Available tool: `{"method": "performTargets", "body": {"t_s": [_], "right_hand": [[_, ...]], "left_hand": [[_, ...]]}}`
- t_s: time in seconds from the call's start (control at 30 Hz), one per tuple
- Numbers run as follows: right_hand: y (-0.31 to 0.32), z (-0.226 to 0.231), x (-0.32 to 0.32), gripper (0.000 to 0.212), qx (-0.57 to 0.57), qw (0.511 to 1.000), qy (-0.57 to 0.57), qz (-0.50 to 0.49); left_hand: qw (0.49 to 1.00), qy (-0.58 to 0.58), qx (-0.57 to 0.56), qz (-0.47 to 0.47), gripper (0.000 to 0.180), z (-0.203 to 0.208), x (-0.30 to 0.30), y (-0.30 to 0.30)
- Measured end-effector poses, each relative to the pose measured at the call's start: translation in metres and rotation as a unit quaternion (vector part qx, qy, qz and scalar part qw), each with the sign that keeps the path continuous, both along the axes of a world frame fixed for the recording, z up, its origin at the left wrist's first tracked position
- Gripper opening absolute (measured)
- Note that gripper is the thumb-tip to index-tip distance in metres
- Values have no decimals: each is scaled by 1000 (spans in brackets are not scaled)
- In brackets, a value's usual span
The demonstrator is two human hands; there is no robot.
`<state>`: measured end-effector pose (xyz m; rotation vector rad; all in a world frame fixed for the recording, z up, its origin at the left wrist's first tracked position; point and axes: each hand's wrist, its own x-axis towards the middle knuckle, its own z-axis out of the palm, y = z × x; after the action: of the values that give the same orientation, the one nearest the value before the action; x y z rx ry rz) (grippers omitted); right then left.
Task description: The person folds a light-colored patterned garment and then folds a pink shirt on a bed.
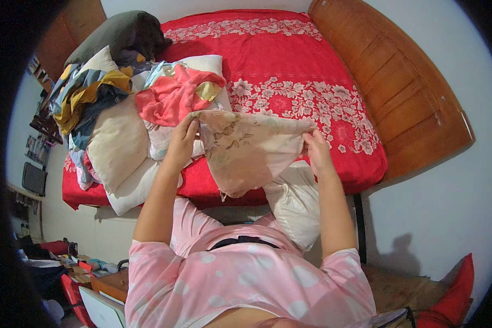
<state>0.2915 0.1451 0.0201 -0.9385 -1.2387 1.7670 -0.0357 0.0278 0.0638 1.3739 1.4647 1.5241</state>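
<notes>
A thin, pale cloth with a faded flower print (pixel 251 150) is stretched between my hands in front of the bed. My left hand (pixel 187 134) pinches its upper left corner. At the upper right corner my right hand (pixel 317 150) is closed on the edge. The cloth sags toward a frayed-looking tip at the bottom, and what kind of cloth it is I cannot tell. Just beyond my left hand lies a crumpled coral-pink cloth (pixel 175 95) on white pillows. Below my right hand a white plastic-looking bag (pixel 296 205) leans against the bed.
The bed (pixel 279 54) has a red cover with white flowers and a wooden headboard (pixel 393 82) at right. At left are a cream pillow (pixel 117 139), yellow-and-blue bedding (pixel 85 101) and a dark green bundle (pixel 115 38). Cluttered items and a red cushion-like shape (pixel 454 298) stand nearby.
</notes>
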Motion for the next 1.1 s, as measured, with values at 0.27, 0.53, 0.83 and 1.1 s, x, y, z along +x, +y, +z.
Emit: {"method": "performTargets", "body": {"t_s": [0.27, 0.53, 0.83, 1.1], "right_hand": [[10, 41, 10, 23, 1, 999, 52, 9], [80, -34, -29, 7, 11, 990, 70, -126], [83, -104, -30, 58, 55, 991, -120, -33], [12, -169, 80, 67, 94, 902, -420, 30]], "left_hand": [[963, -250, -105, -3, 25, 19, 14, 10], [965, -197, -172, 1, 20, -78, -6, 97], [985, 43, -137, -92, 70, -208, 42, 88], [931, 245, -67, -261, 39, -205, 111, 33]]}}
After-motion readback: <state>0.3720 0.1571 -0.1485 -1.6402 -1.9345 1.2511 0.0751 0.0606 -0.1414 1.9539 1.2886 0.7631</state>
